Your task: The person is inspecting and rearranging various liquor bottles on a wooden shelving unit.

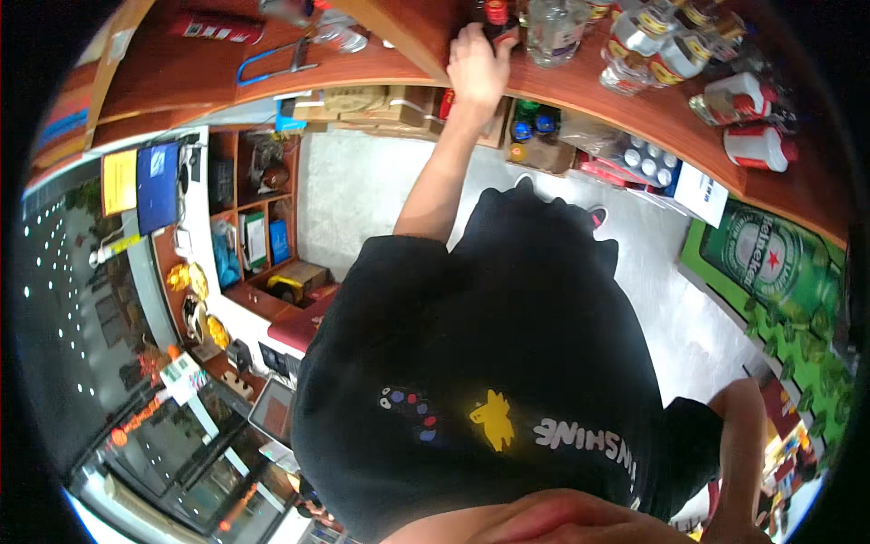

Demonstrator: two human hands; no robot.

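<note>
My left arm stretches forward to a wooden shelf (399,71). There my left hand (478,71) is closed around a dark bottle with a red cap (496,13), thumb on one side and fingers on the other. Just right of it stands a clear glass bottle (555,34), apart from the hand. Farther right, several small clear bottles with yellow and white labels (642,38) are grouped together. My right arm (741,435) is bent at the right edge, and its hand is out of the picture.
A wooden divider (399,36) rises left of my hand, with a blue-framed hacksaw (272,65) beyond it. White tubs with red lids (757,148) stand at the shelf's right end. Below are cardboard boxes (376,111) and canned packs (648,161). Cubby shelves (252,204) stand left.
</note>
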